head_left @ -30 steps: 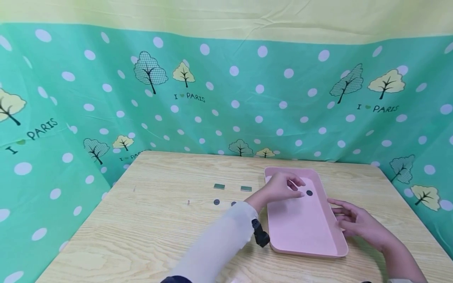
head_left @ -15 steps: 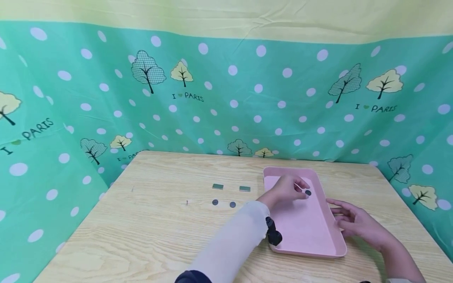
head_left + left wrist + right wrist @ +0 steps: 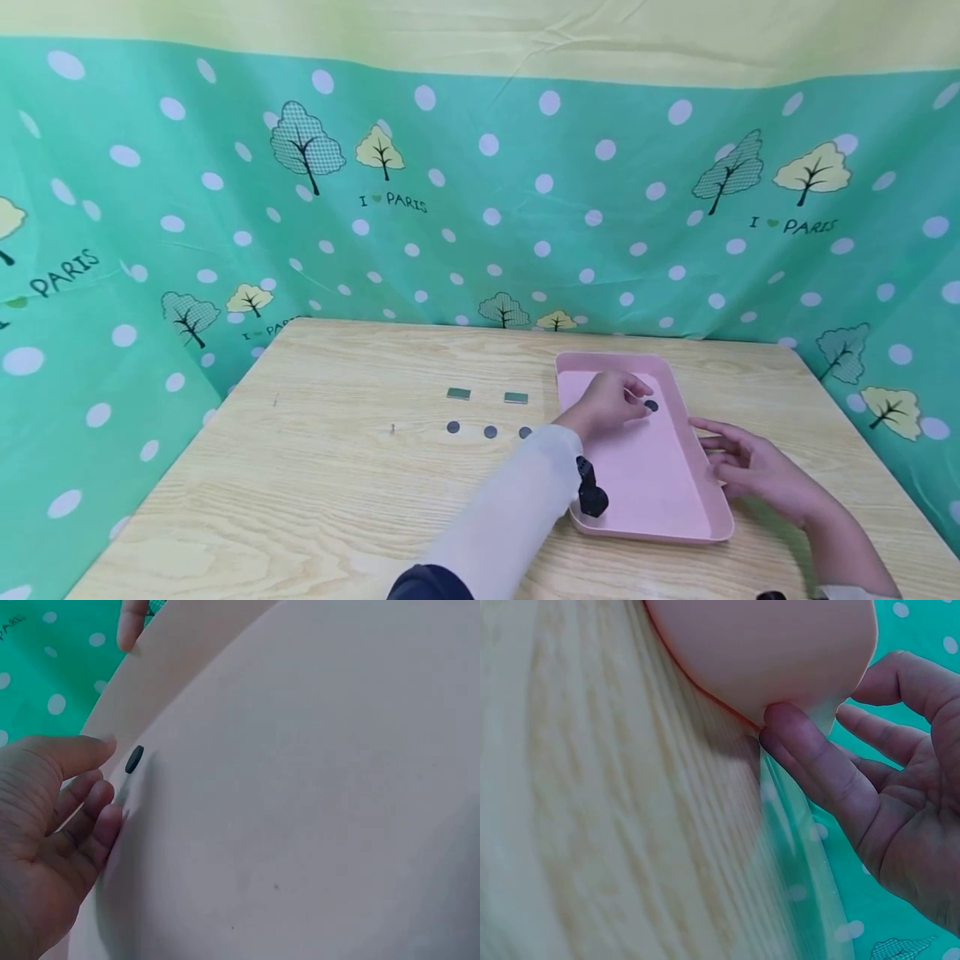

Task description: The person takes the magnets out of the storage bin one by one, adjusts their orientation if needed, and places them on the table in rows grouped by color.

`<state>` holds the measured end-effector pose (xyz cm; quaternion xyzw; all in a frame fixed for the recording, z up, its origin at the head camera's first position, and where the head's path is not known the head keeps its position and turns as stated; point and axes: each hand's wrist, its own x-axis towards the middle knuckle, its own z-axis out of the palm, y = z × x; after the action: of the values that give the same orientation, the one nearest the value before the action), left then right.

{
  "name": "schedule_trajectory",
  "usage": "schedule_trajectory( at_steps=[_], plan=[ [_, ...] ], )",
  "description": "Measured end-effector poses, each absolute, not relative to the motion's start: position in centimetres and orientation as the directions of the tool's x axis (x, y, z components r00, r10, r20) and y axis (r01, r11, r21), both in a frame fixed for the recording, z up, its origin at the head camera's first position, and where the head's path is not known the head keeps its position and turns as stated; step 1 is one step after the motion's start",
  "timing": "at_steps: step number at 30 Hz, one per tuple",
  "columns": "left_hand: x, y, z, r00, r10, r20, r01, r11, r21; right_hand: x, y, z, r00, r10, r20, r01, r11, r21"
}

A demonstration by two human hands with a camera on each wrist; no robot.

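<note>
A pink tray point(image 3: 645, 492) lies on the wooden table. Inside it is a small dark disc point(image 3: 651, 406), which appears thin and edge-on in the left wrist view. My left hand point(image 3: 611, 402) reaches over the tray's left wall. Its thumb and loosely bent fingers come up close to the disc, with a gap between thumb and fingers. Outside the right wall, my right hand point(image 3: 757, 471) rests its fingers against the tray. In the right wrist view, fingertips point(image 3: 787, 720) touch the tray's outer wall near its lower edge.
Left of the tray, three dark discs point(image 3: 490, 432) lie in a row on the table point(image 3: 300, 483). Two green rectangular pieces point(image 3: 459, 393) lie behind them. A small mark or object point(image 3: 392, 429) shows farther left. Green dotted cloth point(image 3: 420, 275) hangs around the table.
My left hand has moved right, deeper over the tray and up to the disc. A third disc on the table has come out from behind the sleeve. The right hand stays against the tray.
</note>
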<state>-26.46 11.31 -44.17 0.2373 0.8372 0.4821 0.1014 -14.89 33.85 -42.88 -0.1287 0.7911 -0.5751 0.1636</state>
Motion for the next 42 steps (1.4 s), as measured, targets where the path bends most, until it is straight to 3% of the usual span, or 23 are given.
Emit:
schedule_trajectory(
  at_steps=[7, 16, 42],
  plan=[
    [-26.77, 12.18, -44.42, -0.814, 0.577, 0.068, 0.448, 0.549, 0.705, -14.96, 34.33, -42.87, -0.916, -0.386, -0.112, -0.011, 0.303, -0.953],
    [-27.0, 12.37, -44.78, -0.728, 0.683, 0.068, 0.608, 0.595, 0.526, -14.93, 34.4, -42.75, -0.916, -0.385, -0.115, -0.019, 0.327, -0.945],
    [-26.67, 11.91, -45.05, -0.736, 0.673, 0.071, 0.55, 0.534, 0.642, -14.89, 34.56, -42.93, -0.908, -0.408, -0.095, -0.04, 0.309, -0.95]
  ],
)
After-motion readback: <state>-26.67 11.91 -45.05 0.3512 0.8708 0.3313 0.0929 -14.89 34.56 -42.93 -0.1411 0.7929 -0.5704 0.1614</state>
